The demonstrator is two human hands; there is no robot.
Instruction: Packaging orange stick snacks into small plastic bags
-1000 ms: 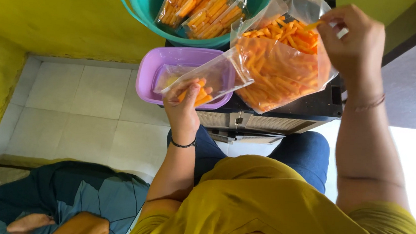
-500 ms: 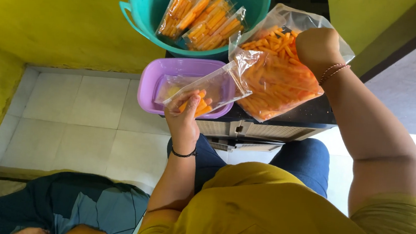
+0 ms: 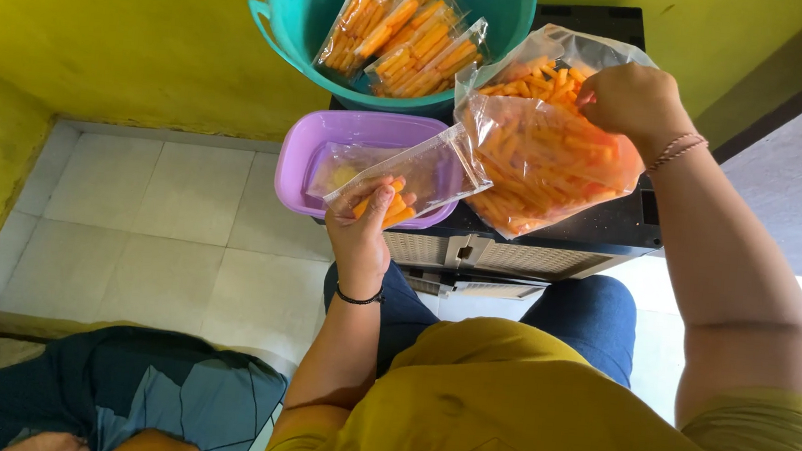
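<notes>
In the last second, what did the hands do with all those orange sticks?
The right hand came down from above the big bag of orange sticks, where it pinched one stick, and now reaches into the bag's open mouth. The left hand kept holding the small clear bag with a few sticks over the purple tub. The teal basin with its filled packets stayed put.

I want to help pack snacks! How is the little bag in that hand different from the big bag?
The small bag, held by the left hand, holds only a few orange sticks at one end; the big bag bulges with them. The small bag lies slanted over the purple tub; the big one stands open-topped, the right hand at its mouth. Both are clear plastic.
</notes>
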